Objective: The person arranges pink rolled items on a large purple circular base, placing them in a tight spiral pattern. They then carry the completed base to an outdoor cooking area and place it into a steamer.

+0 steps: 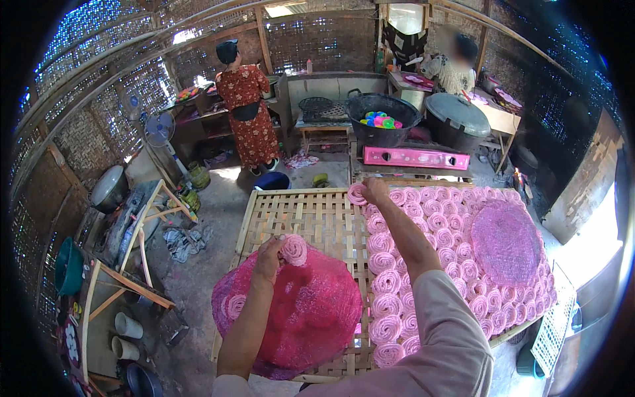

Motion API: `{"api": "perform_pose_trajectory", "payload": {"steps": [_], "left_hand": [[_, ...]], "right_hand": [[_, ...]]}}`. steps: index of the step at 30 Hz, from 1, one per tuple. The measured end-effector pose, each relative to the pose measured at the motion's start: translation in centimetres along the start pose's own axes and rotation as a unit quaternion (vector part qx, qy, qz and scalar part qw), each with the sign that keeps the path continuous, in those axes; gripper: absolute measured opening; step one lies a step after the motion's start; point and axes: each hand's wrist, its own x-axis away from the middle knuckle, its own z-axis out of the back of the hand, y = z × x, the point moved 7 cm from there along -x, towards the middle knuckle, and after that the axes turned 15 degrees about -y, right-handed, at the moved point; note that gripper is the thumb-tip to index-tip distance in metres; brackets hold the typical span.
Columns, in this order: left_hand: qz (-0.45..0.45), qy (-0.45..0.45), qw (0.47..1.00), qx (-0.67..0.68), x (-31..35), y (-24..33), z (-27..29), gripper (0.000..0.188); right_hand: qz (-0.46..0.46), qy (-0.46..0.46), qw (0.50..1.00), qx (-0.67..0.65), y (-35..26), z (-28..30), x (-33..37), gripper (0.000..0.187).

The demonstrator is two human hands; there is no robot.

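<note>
A round, wet-looking deep-pink mat (311, 311) lies on a slatted bamboo rack (291, 215) in front of me. At the mat's far edge my left hand (266, 261) is closed on a pink noodle coil (294, 250). Another pale pink coil (233, 306) sits on the mat's left side, partly behind my left forearm. My right hand (376, 190) reaches to the rack's far edge and grips a second pink noodle coil (356, 194) at the end of a row. Tight rows of pink coils (387, 306) cover the rack's right part.
A second round pink mat (506, 241) rests on the coils at right. Beyond the rack stand a pink stove (417, 159), a black basin (383, 135) with colourful pieces and a lidded pot (458, 114). Two people work farther back. A wooden frame (132, 248) stands at left.
</note>
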Motion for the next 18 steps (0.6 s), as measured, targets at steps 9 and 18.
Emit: {"api": "perform_pose_trajectory", "payload": {"steps": [9,18], "left_hand": [[0.011,0.019,0.999,-0.026,-2.1,-0.7,-2.0,0.031],[-0.046,0.002,0.884,-0.465,2.2,2.4,-3.6,0.059]], "right_hand": [[0.162,-0.203,0.888,-0.379,-11.3,-3.3,9.6,0.045],[0.109,-0.247,0.832,-0.484,-10.9,-5.4,11.3,0.028]]}}
